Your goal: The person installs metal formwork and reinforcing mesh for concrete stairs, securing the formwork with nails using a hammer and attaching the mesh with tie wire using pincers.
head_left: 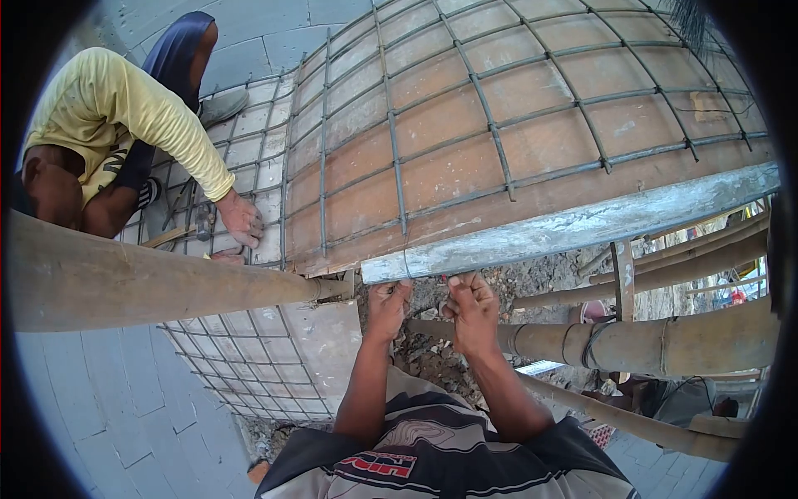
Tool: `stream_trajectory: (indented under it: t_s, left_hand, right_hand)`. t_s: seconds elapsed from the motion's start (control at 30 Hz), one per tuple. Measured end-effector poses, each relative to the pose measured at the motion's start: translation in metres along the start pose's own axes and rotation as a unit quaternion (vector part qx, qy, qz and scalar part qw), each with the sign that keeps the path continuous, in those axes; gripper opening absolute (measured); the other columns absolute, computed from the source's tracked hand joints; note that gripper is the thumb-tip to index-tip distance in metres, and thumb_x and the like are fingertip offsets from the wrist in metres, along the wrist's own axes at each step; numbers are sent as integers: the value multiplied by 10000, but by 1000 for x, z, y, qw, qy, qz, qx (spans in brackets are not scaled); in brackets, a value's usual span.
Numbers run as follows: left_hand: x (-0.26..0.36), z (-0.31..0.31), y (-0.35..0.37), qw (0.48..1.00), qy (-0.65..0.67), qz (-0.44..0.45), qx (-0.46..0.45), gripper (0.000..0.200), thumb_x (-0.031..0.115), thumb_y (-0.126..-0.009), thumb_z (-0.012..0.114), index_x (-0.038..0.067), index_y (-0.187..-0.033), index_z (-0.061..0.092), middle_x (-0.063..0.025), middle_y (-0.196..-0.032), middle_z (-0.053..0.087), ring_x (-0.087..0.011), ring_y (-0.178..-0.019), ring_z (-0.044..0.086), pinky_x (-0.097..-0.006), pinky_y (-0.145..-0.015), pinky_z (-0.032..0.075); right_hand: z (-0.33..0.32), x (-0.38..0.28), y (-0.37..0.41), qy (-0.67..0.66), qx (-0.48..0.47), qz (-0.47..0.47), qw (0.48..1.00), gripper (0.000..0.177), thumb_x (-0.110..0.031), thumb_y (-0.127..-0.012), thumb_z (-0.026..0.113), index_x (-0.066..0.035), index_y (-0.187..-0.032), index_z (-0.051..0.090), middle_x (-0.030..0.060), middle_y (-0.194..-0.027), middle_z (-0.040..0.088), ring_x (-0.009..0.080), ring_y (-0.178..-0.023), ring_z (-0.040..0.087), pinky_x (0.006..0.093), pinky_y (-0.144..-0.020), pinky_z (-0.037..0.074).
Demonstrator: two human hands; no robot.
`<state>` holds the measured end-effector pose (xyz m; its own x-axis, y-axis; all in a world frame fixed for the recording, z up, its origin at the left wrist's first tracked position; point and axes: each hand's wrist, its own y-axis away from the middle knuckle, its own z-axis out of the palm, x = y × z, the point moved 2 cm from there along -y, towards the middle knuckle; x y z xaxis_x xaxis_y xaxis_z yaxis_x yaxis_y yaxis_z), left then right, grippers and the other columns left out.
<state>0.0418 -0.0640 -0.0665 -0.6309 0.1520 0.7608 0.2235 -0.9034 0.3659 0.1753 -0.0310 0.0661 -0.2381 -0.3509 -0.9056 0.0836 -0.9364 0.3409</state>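
Observation:
A thin tie wire [406,259] runs from the end of a steel bar down over the pale, whitish board [540,223] along the form's edge. Just under the board, my left hand [386,309] is closed in a pinch where that wire comes down. To its right, my right hand [472,314] is also closed, its fingertips near the board's lower edge. A small reddish and dark bit shows beside those fingertips, too small to name. Above the board, a rebar grid [490,125] lies over brown plywood panels [440,87].
At left, a co-worker in a yellow sleeve [158,100] crouches on the lower grid, a hand [239,220] reaching down near a hammer [204,223]. Bamboo poles cross at left [150,279] and right [640,345]. Rubble [436,353] lies below my hands.

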Motion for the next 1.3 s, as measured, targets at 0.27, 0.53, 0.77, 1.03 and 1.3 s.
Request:
stream_trajectory:
  t_s: [0.27, 0.53, 0.77, 1.03, 1.3]
  left_hand:
    - [32, 13, 16, 995, -85, -43, 19, 290, 334, -983, 636, 61, -1036, 719, 50, -752, 611, -8, -522, 410, -221, -454, 289]
    - [67, 9, 33, 977, -206, -55, -2, 447, 376, -986, 615, -13, -1197, 674, -84, -1155, 690, -139, -1017, 593, -299, -919, 455]
    - [117, -13, 104, 927, -358, 26, -111, 519, 339, -958, 639, -8, -1339, 580, -147, -1156, 701, -88, -803, 542, -242, -734, 425]
    - [158, -5, 121, 962, -225, 46, -145, 556, 353, -955, 642, -10, -1364, 543, -124, -971, 732, 29, -435, 285, -159, -389, 217]
    - [107, 6, 81, 983, -179, 31, -29, 424, 327, -983, 601, -10, -1241, 603, -73, -899, 710, -5, -410, 317, -176, -352, 261]
  right_hand:
    - [-21, 38, -45, 118, -12, -227, 967, 148, -92, -961, 622, 20, -1057, 635, 41, -935, 662, 110, -804, 587, 271, -753, 486]
    - [-19, 84, -65, -83, -145, 113, 979, 57, -116, -930, 678, -69, -962, 673, -49, -787, 606, 27, -637, 494, 224, -530, 377]
    - [23, 78, -20, -44, -48, 24, 998, 150, -251, -952, 675, -106, -922, 652, -70, -693, 549, 15, -558, 410, 197, -491, 334]
    - [29, 37, 10, 199, -9, -192, 961, 195, -170, -956, 637, 24, -935, 646, 13, -766, 637, 85, -681, 525, 292, -601, 443]
    - [-3, 16, -16, 219, -48, -181, 958, 202, -147, -952, 641, 50, -993, 662, 60, -842, 685, 92, -781, 603, 265, -702, 492]
